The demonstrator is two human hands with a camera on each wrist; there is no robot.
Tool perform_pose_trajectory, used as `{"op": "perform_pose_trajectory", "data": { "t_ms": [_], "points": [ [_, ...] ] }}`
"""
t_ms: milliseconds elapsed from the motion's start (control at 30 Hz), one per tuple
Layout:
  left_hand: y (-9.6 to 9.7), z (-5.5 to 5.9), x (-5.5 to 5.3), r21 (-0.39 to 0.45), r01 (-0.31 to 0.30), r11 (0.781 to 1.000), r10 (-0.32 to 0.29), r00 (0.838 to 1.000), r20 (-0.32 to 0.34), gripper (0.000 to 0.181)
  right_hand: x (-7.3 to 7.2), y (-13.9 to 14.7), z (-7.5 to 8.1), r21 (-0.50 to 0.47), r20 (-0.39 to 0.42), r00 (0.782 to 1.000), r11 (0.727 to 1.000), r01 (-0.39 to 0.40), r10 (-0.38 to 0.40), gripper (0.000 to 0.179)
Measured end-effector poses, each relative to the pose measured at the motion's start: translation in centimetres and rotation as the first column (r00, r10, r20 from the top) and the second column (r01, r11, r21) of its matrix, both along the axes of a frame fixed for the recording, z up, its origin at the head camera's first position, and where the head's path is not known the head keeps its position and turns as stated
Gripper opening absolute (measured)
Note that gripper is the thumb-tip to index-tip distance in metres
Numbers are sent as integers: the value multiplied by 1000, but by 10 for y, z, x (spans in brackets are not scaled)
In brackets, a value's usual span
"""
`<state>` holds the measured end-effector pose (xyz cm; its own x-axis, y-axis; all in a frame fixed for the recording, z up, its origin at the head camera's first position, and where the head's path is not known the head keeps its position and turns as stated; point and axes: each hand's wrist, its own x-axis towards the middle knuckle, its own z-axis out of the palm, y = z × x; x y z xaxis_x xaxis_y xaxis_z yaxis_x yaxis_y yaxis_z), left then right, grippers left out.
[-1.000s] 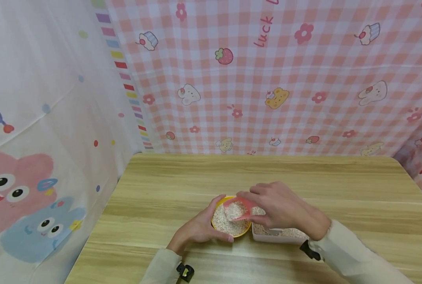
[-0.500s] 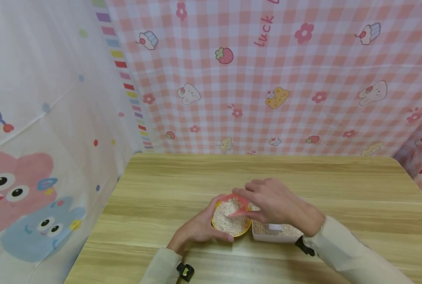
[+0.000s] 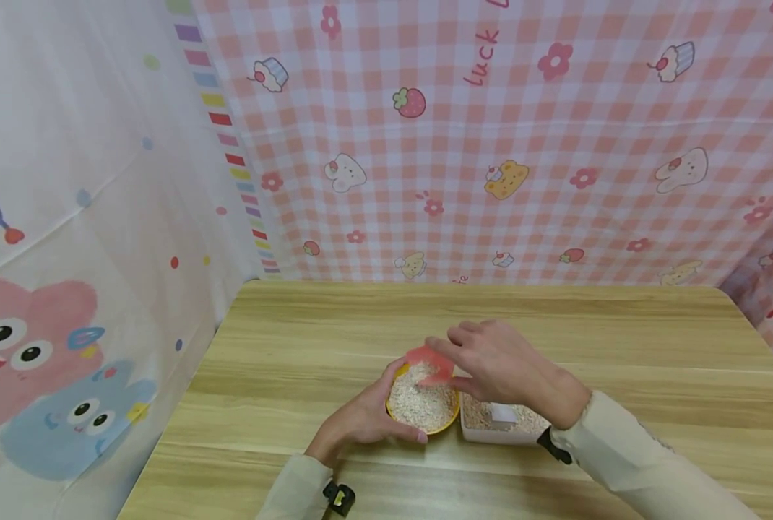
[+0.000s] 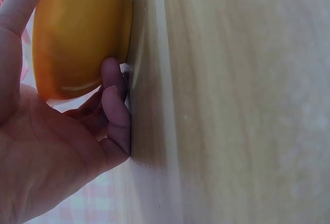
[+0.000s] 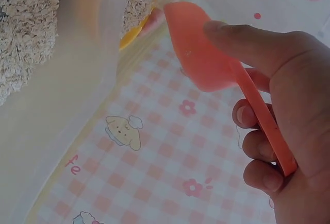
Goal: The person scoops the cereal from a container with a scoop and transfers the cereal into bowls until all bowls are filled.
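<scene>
On the wooden table (image 3: pixel 295 325), a yellow bowl (image 4: pixel 82 33) stands upright, filled with oat flakes (image 3: pixel 420 410). My left hand (image 3: pixel 368 414) grips its side, thumb at the near side and fingers round the far side; the left wrist view shows curled fingertips (image 4: pixel 114 100) low by its base. My right hand (image 3: pixel 500 365) holds a coral-pink scoop (image 5: pixel 201 54) tilted over the bowl's far right edge, fingers wrapped round the handle (image 5: pixel 263 121) and a digit pressing its back. Flakes lie at the scoop's mouth, against those in the bowl.
Right of the bowl stands a pale rectangular container (image 3: pixel 498 437) of oat flakes, partly under my right forearm. A small white rectangular piece (image 3: pixel 502 413) shows inside it. A pink checked cloth (image 3: pixel 386 217) hangs behind the table, a white printed one (image 3: pixel 133 253) at the left.
My right hand has shifted slightly left and away from me, tipping the scoop up more steeply; the heap of flakes in it has slid towards the bowl. My left hand stays put.
</scene>
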<state>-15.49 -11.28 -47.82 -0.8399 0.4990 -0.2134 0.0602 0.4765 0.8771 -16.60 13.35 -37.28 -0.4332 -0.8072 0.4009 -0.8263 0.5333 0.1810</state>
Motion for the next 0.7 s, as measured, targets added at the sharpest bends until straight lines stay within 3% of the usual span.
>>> {"op": "perform_pose_trajectory", "data": {
  "t_ms": [333, 467, 700],
  "points": [
    [1, -1, -1, 1, 8, 1000, -8, 999, -35, 117, 0, 2, 5, 89, -49, 998, 995, 35, -31, 57],
    [0, 0, -1, 8, 14, 1000, -14, 1000, -27, 117, 0, 5, 7, 82, -57, 998, 996, 40, -35, 58],
    [0, 0, -1, 21, 20, 1000, -20, 1000, -18, 119, 4, 18, 10, 28, 32, 996, 997, 77, -78, 59]
  ]
}}
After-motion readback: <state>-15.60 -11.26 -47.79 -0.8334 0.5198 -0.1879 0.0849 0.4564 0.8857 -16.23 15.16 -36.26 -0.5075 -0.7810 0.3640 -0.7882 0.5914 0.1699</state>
